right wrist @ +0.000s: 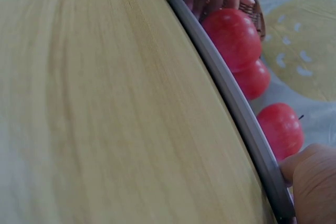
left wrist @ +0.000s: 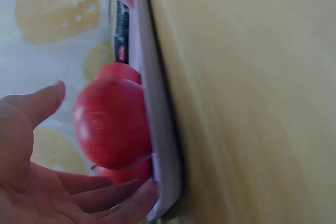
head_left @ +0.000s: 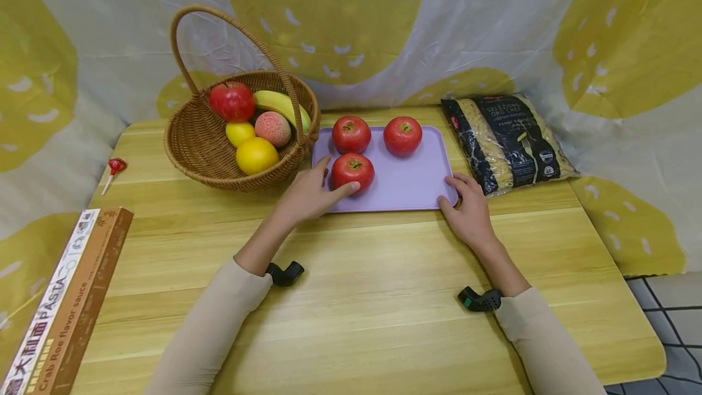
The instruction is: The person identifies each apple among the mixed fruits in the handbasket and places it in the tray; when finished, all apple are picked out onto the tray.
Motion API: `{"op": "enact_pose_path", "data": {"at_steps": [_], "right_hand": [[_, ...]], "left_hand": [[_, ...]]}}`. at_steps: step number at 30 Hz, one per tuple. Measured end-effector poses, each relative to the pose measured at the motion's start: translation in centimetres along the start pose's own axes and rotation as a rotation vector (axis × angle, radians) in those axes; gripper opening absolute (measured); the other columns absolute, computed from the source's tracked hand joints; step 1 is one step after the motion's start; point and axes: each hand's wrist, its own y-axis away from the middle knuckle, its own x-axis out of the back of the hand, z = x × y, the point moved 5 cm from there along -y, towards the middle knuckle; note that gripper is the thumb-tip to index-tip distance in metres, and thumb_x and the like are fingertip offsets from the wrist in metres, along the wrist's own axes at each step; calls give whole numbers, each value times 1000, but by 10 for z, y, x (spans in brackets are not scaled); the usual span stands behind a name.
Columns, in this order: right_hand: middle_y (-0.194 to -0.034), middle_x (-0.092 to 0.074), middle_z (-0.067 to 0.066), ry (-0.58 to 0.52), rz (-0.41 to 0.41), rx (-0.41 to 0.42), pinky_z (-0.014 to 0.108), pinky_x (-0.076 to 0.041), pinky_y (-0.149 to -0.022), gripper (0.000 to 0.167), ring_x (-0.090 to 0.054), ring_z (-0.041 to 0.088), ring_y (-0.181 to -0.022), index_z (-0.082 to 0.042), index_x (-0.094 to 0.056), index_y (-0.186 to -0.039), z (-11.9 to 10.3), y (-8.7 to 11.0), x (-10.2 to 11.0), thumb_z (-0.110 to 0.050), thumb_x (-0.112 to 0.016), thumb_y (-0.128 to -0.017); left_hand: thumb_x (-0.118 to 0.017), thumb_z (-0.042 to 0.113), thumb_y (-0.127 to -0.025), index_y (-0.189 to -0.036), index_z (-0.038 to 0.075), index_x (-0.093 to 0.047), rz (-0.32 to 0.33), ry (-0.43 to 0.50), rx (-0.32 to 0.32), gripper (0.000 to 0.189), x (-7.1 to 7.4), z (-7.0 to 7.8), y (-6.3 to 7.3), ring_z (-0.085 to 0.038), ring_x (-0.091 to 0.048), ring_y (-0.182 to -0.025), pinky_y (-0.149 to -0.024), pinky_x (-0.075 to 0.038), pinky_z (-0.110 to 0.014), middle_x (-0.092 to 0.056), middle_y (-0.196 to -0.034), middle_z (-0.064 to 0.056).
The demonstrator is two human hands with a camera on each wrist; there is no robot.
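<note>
At the left, a wicker basket (head_left: 189, 157) of fruit (head_left: 256, 156) stands on the wooden table (head_left: 356, 297). Next, the person's left hand (head_left: 308, 195), thumb and fingers spread apart, not clenched, flanks the nearest of three red apples (head_left: 353, 172) resting on a purple tray (head_left: 411, 178). The right hand (head_left: 468, 215) grips the tray's right edge, beside a pasta bag (head_left: 507, 142).

The left arm (head_left: 216, 316) and right arm (head_left: 545, 340) reach forward, slanting inward. The left hand (head_left: 307, 194) spreads its thumb well apart from its nearly straight fingers. The right hand (head_left: 468, 212) bends its fingers, thumb slightly apart, pointing inward.
</note>
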Motion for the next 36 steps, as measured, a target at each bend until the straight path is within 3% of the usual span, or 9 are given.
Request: {"op": "enact_pose_path", "data": {"at_steps": [5, 10, 14, 17, 20, 24, 30, 36], "right_hand": [[-149, -49, 27, -3, 0, 1, 60, -41, -111, 48, -43, 47, -140, 9, -60, -137, -1, 1, 1, -11, -66, -94], [-149, -48, 28, -7, -3, 5, 60, -40, -110, 47, -43, 47, -140, 9, -59, -137, -3, 1, 0, -10, -66, -94], [-149, -49, 28, -4, 3, 9, 61, -40, -111, 47, -43, 48, -140, 10, -59, -137, -3, 2, 0, -9, -66, -94], [-149, -48, 28, -2, 1, 10, 61, -39, -111, 47, -42, 48, -140, 10, -59, -137, -3, 1, 0, -10, -66, -94], [-149, -48, 28, -2, -2, 9, 61, -39, -111, 47, -42, 47, -140, 10, -59, -137, -3, 1, 1, -10, -65, -95], [-150, -48, 27, 1, -6, 4, 61, -39, -111, 47, -42, 47, -141, 9, -59, -138, -3, 1, 1, -10, -65, -95], [-150, -49, 27, 9, -5, 2, 60, -39, -111, 47, -42, 47, -141, 9, -59, -138, -3, 2, 1, -10, -65, -95], [-149, -49, 27, 9, -3, 8, 61, -39, -111, 48, -42, 47, -140, 9, -59, -138, -3, 2, 1, -11, -65, -95]], "left_hand": [[-61, 67, -93, -157, 9, -42, -4, -24, -49, 88, 16, 8, 25, -31, -66, -124, -104, -54, -50, -63, -142, -17], [-66, 61, -94, -151, 15, -52, 30, 79, -131, 74, 40, 17, 50, -25, -69, -118, -101, -56, -45, -65, -140, -6], [-70, 55, -94, -143, 18, -59, 110, 147, -203, 62, 67, 19, 61, -15, -70, -110, -96, -59, -40, -71, -128, 1], [-70, 52, -94, -137, 19, -65, 192, 136, -222, 54, 90, 17, 64, -10, -70, -104, -93, -60, -35, -73, -118, 4], [-71, 54, -93, -133, 20, -67, 265, 100, -203, 52, 114, 12, 64, -8, -69, -104, -90, -60, -27, -74, -114, 5], [-70, 58, -91, -138, 24, -64, 304, 34, -131, 58, 143, -2, 58, -14, -70, -111, -87, -58, -22, -73, -121, 2], [-68, 65, -89, -149, 20, -53, 265, -26, -18, 76, 172, -29, 36, -29, -59, -127, -98, -50, -47, -63, -141, -7], [-66, 64, -91, -156, 14, -43, 249, -33, 63, 85, 194, -48, 12, -35, -55, -124, -82, -49, -34, -57, -144, -19]]}}
